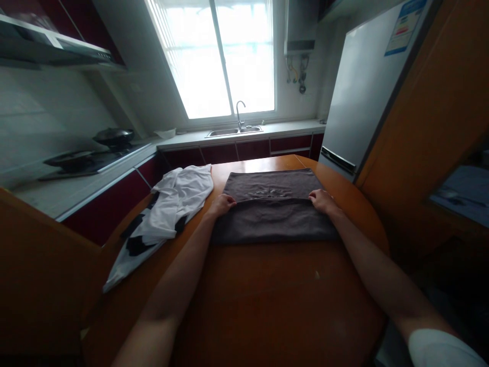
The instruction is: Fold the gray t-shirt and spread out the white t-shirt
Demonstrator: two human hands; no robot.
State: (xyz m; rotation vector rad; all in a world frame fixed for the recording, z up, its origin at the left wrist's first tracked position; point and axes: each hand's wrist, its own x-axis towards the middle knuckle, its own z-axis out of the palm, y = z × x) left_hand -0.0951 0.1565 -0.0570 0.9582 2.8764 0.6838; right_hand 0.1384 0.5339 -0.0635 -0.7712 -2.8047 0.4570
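A dark grey garment [275,221] lies on the wooden table, its near part folded over toward the far side. A printed or embroidered pattern shows on the far part, just beyond the fold's edge. My left hand [224,204] pinches the left end of that edge. At its right end, my right hand [321,200] pinches the cloth in the same way. Both arms reach forward over the table. Whether the cloth is a shirt or another garment I cannot tell.
A crumpled white garment with black parts [179,196] lies on the left of the round-ended table [282,300]. Beyond stand a counter with a sink [225,132], a stove with pans [113,136] at left, and a fridge [370,86] at right.
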